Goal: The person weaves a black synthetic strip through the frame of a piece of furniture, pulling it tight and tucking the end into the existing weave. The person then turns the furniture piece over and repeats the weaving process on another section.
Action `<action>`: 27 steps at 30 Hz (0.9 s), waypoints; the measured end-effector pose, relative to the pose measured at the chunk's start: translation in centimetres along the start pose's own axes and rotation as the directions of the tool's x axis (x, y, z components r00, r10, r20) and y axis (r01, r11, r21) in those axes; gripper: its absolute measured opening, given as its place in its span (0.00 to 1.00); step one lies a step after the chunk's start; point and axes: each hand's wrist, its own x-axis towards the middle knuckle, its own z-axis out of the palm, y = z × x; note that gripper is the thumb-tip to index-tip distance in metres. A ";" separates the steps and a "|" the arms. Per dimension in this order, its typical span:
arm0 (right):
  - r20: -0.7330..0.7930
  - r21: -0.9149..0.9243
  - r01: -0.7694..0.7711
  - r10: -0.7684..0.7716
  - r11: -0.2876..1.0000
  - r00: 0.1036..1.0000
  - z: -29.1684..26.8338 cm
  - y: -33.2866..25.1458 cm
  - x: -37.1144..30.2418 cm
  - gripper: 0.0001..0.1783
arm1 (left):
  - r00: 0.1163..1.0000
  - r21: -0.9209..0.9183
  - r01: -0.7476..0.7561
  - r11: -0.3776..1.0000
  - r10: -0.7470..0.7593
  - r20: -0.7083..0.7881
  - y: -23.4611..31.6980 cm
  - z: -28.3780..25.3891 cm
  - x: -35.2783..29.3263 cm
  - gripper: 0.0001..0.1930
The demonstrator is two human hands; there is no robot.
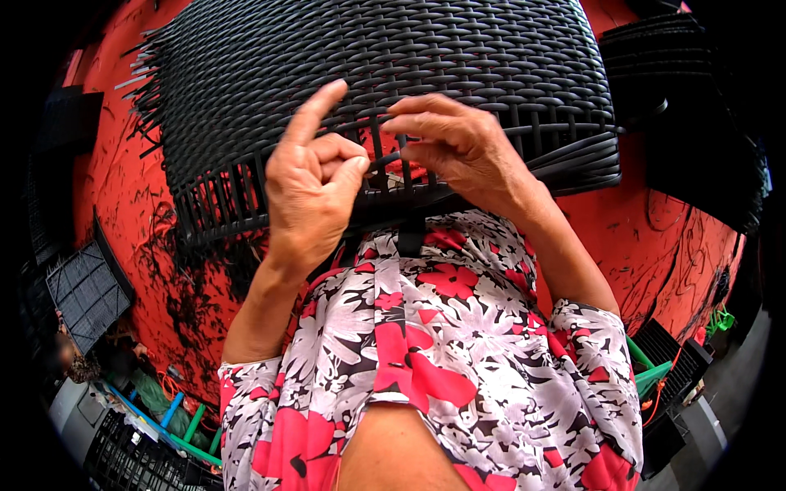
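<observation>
I saw black woven panel (385, 74) lying on red floor (123, 188), near edge resting at person's chest. Weave dense, flat plastic strips, basket pattern; lower edge unfinished, upright ribs bare. Left hand (315, 192) half closed, thumb and bent fingers pinching thin black strip (383, 162), index finger raised straight. Right hand (458, 147) curled, fingertips pressed on same strip among ribs. Loose strip ends stuck out at panel's left edge. Flowered blouse (434, 360) below, soft cloth.
</observation>
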 end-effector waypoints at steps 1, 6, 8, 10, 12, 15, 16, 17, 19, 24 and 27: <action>0.048 0.169 0.002 -0.010 0.986 0.999 0.6 0.1 0.1 0.12 | 1.000 -0.036 -0.005 0.999 0.005 0.010 0.9 -0.2 -0.1 0.33; 0.061 0.097 -0.237 0.232 0.967 0.971 1.1 -1.5 0.3 0.06 | 0.991 0.037 -0.067 0.997 0.070 -0.114 -1.7 -1.5 -0.5 0.29; -0.002 -0.122 -0.252 0.254 0.960 0.967 0.9 -2.2 0.6 0.06 | 0.992 0.086 0.010 0.996 0.001 -0.128 -4.1 -2.0 -0.2 0.29; 0.047 -0.273 -0.202 0.223 0.941 0.974 1.0 -1.7 0.9 0.07 | 0.994 0.108 0.061 0.992 -0.050 -0.098 -5.1 -1.6 0.0 0.29; 0.100 -0.405 -0.157 0.214 0.901 0.972 1.2 -1.3 1.3 0.09 | 0.996 0.289 -0.020 0.957 0.045 -0.079 -5.8 -1.5 0.5 0.30; 0.059 -0.371 -0.152 0.187 0.916 0.981 1.4 -1.1 1.5 0.09 | 0.988 0.571 -0.118 0.812 0.155 -0.017 -5.5 -1.0 0.7 0.36; 0.070 -0.356 -0.179 0.217 0.917 0.974 1.4 -1.2 1.6 0.09 | 0.973 0.653 -0.182 0.736 0.232 0.009 -5.5 -0.6 0.7 0.37; 0.082 -0.342 -0.205 0.247 0.917 0.966 1.2 -1.5 1.7 0.09 | 0.952 0.725 -0.240 0.646 0.304 0.044 -5.4 -0.4 0.7 0.39; 0.098 -0.327 -0.239 0.284 0.914 0.954 1.0 -1.9 1.6 0.09 | 0.955 0.726 -0.217 0.653 0.297 0.019 -5.1 0.0 0.7 0.38; 0.068 -0.432 -0.185 0.237 0.883 0.969 1.3 -1.5 1.1 0.09 | 0.980 0.639 -0.108 0.762 0.189 -0.060 -4.8 0.2 0.6 0.38; 0.021 -0.388 -0.105 0.123 0.916 0.992 2.0 -0.9 1.1 0.05 | 0.964 0.627 -0.165 0.762 0.260 -0.063 -5.2 0.2 0.2 0.37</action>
